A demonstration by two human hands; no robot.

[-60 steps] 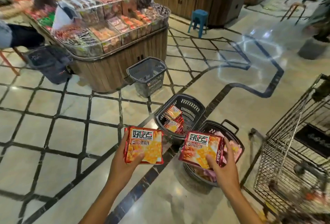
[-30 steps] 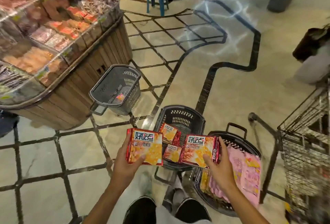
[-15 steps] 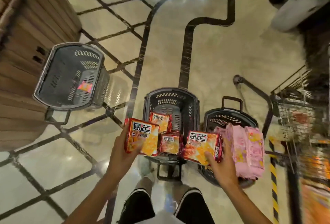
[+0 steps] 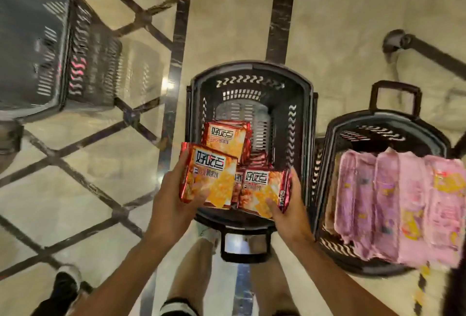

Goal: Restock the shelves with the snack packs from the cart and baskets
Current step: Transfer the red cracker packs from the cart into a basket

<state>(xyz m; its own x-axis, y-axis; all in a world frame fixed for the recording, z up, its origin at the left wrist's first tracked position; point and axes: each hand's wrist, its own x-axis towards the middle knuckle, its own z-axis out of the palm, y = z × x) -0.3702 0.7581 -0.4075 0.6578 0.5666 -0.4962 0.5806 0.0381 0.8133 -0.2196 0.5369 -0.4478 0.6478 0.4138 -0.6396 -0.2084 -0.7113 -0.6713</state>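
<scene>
My left hand (image 4: 174,202) grips a red-and-orange snack pack (image 4: 210,175) over the near edge of the middle black basket (image 4: 252,73). My right hand (image 4: 290,204) grips a second pack of the same kind (image 4: 262,189) just to its right, over the same basket. More of these packs (image 4: 225,138) lie inside that basket. The black basket on the right (image 4: 378,124) is heaped with pink snack packs (image 4: 398,204).
A grey basket (image 4: 37,45) stands at the upper left on the tiled floor. A cart's wheel and lower bar (image 4: 413,45) show at the upper right. My legs and shoes are below the middle basket's handle (image 4: 247,247).
The view has swung down from the display stand to the floor. Both hands, each still holding its pack, have come closer together and now sit over the middle basket.
</scene>
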